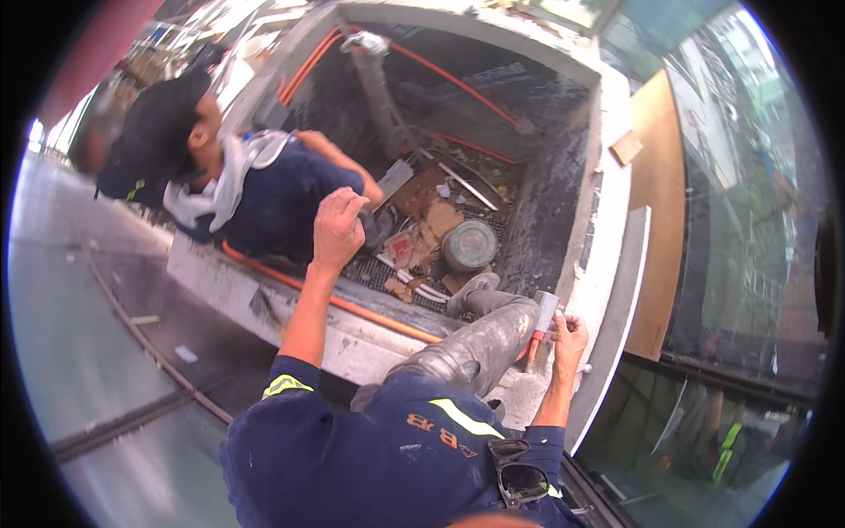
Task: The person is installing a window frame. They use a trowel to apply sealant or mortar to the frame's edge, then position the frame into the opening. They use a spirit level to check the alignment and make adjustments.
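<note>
My left hand (339, 231) is raised over the near wall of a concrete pit, its fingers curled in; whatever may be inside them is hidden. By the right-hand ledge (607, 255), the fingertips of my right hand (569, 341) are pinched together, and anything between them is too small to make out. Right beside those fingers is a tool with a flat grey metal head (545, 311) and an orange-red handle (532, 348); I cannot tell whether the hand touches it. My leg (480, 343) in dusty grey trousers reaches down into the pit.
At the left a person (264, 189) in a dark shirt and cap leans over the pit wall. Inside the pit are a round bucket (469, 245), torn cardboard (437, 220), a wrapped upright pipe (374, 84) and orange conduit (453, 84). Glass panels (739, 202) and a brown board (656, 220) stand at the right.
</note>
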`<state>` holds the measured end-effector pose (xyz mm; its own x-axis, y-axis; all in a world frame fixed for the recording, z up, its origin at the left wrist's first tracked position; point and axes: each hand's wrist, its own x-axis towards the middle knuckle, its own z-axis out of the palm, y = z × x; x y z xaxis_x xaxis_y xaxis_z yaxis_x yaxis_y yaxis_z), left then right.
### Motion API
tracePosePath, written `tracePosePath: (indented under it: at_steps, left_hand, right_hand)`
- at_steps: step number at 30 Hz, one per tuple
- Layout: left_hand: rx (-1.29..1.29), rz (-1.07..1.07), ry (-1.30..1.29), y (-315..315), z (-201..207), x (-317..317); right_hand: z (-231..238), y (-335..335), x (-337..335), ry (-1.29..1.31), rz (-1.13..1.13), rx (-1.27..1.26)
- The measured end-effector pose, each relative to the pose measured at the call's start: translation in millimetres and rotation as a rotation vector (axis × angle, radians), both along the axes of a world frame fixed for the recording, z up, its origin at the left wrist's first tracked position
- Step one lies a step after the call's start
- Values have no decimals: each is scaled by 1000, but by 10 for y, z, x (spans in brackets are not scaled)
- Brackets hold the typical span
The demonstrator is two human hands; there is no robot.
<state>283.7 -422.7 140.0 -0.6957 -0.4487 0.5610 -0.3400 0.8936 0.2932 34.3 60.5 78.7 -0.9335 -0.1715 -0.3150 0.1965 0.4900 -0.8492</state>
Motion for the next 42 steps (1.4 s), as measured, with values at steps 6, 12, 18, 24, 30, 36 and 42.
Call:
tracePosePath:
  at_steps: [6, 12, 18, 24, 30, 36, 42]
  left_hand:
    - [-250, 259, -644, -620, 234, -609]
    - [-343, 274, -938, -758, 117, -569]
    - [256, 250, -940, -509, -82, -769]
    - [462, -21, -898, 211, -760, -889]
    - [737, -68, -1032, 1029, -1095, -1231]
    - [600, -273, -882, 1630, -1367, -1542]
    - [572, -407, -711, 2089, -1398, -2215]
  right_hand:
    - [-71, 39, 3, 43, -138, -145]
    - [-157, 262, 50, 15, -185, -98]
    - [-219, 619, 417, -1, -288, -10]
    - [-389, 873, 737, -74, -381, -22]
    - [-685, 924, 959, -129, -381, -121]
    - [-876, 1071, 1195, -34, -234, 12]
    - [-994, 965, 1214, 68, -67, 246]
